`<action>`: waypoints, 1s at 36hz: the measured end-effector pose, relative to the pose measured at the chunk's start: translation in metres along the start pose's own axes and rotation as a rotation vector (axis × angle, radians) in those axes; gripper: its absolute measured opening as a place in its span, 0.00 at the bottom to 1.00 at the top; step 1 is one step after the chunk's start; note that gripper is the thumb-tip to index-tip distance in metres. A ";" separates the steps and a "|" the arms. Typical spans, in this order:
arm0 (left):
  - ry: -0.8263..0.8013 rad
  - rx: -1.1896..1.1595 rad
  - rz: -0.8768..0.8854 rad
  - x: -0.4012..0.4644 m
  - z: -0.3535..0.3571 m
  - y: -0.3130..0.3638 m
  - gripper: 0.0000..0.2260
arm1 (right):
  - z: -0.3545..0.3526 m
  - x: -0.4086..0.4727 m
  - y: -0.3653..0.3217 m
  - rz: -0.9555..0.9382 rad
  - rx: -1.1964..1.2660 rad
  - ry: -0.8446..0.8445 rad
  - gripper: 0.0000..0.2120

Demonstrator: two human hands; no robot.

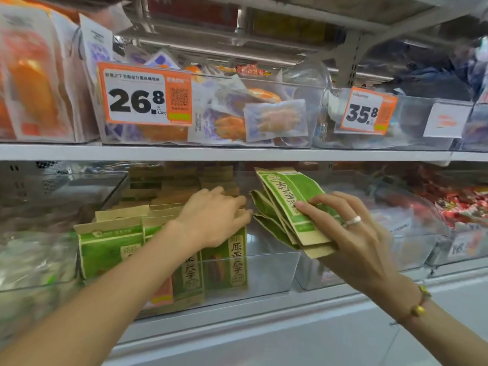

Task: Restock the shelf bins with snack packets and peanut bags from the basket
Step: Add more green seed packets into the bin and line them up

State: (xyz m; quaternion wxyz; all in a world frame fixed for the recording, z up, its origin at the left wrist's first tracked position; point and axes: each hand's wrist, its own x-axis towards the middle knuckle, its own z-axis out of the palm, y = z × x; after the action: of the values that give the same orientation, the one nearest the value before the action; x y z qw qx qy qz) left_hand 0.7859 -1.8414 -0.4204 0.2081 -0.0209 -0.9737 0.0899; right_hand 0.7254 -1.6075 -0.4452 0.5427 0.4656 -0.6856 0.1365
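Nearest, two bare forearms reached in toward the lower shelf (pixel 237 317). The right hand (pixel 351 233), with a ring (pixel 353 220) on one finger and a beaded bracelet (pixel 420 305) at the wrist, gripped a fanned bunch of green-and-tan peanut bags (pixel 287 204), thumb on top and fingers curled beneath, holding them tilted above the right, bare part of a clear bin (pixel 264 276). The left hand (pixel 214 215) lay palm down with loosely bent fingers resting on the tops of the upright bags (pixel 111 247) that filled the left part of that same bin; it pressed them rather than clasped them. To the right stood another clear bin (pixel 412 233), and beyond it red packets (pixel 459 204). Farther back and higher, the upper shelf (pixel 237 153) carried clear bins of snack packets (pixel 274 120) in orange and purple, with a price tag (pixel 144 95) reading 26.8 on the left and a second tag (pixel 368 110) reading 35.8 to the right.
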 end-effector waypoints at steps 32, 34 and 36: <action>0.069 -0.056 -0.128 -0.031 -0.001 -0.031 0.33 | 0.157 0.074 0.020 0.282 -0.011 -0.943 0.29; 0.069 -0.062 -0.129 -0.031 -0.001 -0.030 0.32 | 0.165 0.083 0.023 0.368 0.082 -1.000 0.30; 0.063 -0.070 -0.135 -0.029 0.000 -0.031 0.32 | 0.171 0.090 0.026 0.444 0.156 -1.011 0.32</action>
State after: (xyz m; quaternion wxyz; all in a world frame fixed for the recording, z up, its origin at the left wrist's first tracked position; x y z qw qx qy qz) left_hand 0.8124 -1.8737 -0.4269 0.2432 0.0348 -0.9685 0.0410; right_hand 0.6015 -1.7566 -0.4227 0.0682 0.3561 -0.9302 0.0575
